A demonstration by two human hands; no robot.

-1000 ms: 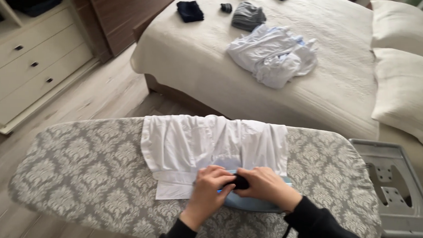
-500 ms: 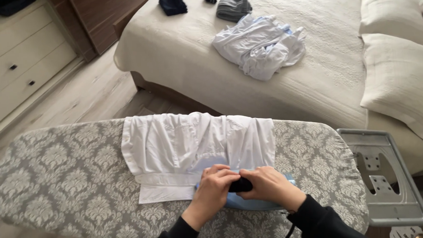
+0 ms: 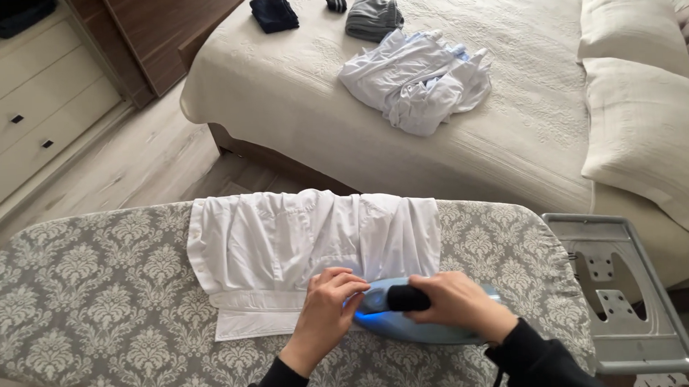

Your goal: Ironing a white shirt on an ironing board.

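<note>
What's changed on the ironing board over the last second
The right hand has eased right along the iron, baring its dark handle and a blue glow at its front. The left hand stays at the iron's tip on the white shirt. The shirt lies as before across the ironing board. The camera view shifted slightly.

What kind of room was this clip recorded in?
Most likely a home bedroom: a made bed with pillows and loose clothes, a chest of drawers, and an ironing board set up on the wooden floor.
</note>
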